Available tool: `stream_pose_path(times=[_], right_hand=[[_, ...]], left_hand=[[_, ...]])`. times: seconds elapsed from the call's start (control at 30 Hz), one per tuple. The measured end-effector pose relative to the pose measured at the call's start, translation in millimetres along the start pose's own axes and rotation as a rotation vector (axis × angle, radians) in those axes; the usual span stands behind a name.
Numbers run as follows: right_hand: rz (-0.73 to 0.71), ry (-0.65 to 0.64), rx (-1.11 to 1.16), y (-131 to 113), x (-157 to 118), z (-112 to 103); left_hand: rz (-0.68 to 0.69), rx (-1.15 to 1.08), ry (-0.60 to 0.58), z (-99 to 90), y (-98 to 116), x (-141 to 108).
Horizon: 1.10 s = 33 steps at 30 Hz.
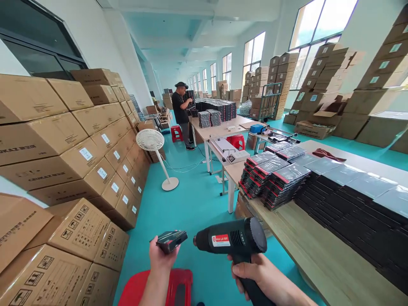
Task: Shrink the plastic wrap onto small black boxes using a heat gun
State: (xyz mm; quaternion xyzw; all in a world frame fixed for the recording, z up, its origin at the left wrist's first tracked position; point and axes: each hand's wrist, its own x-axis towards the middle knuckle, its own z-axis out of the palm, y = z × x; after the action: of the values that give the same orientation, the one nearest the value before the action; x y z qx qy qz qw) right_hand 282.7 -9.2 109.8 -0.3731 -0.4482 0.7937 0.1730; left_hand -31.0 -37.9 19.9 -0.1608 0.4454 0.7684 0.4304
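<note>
A slim black box with a glossy, film-like surface (pixel 172 240) rests in my left hand (pixel 163 257), tilted, with the fingers gripping it from below. My right hand (pixel 250 274) is wrapped round the handle of a black heat gun (pixel 229 236) with a red and white label. The heat gun's nozzle points left at the box, a short gap away. To the right, stacks of flat black and red film-wrapped boxes (pixel 274 174) stand on a wooden table (pixel 287 225). Long rows of black boxes (pixel 347 212) fill the table beside them.
Below my hands is a red plastic stool (pixel 137 289). Cardboard cartons (pixel 63 148) are piled along the left. A white standing fan (pixel 156 153) is ahead on the teal floor. Farther back, a person (pixel 182 112) in dark clothes stands at another table (pixel 223 125) bearing stacked boxes.
</note>
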Motion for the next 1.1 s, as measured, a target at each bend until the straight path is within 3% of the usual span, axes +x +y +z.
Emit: stream_pose_path(times=[0.13, 0.27, 0.43, 0.6, 0.67, 0.73, 0.9, 1.1], right_hand=[[-0.022, -0.137, -0.053, 5, 5, 18], [-0.103, -0.012, -0.107, 0, 8, 18], [0.003, -0.192, -0.195, -4, 2, 4], [-0.101, -0.012, -0.130, -20, 7, 6], [-0.110, -0.071, -0.136, -28, 11, 11], [-0.112, -0.106, -0.158, -34, 17, 15], [-0.111, 0.104, -0.100, -41, 31, 1], [-0.089, 0.029, -0.042, -43, 33, -16]], left_hand=[[-0.025, -0.001, -0.008, 2.9, -6, 2], [0.004, -0.035, -0.025, 7.8, -11, -1], [0.070, 0.275, -0.165, 4.4, -15, -4], [0.311, 0.715, -0.374, -4.9, -17, -7], [0.452, 0.905, -0.448, -8.1, -17, -6], [0.531, 0.939, -0.458, -10.3, -16, -4], [0.402, 0.914, -0.454, -14.0, -11, -4], [0.350, 0.720, -0.387, -13.9, -9, -7]])
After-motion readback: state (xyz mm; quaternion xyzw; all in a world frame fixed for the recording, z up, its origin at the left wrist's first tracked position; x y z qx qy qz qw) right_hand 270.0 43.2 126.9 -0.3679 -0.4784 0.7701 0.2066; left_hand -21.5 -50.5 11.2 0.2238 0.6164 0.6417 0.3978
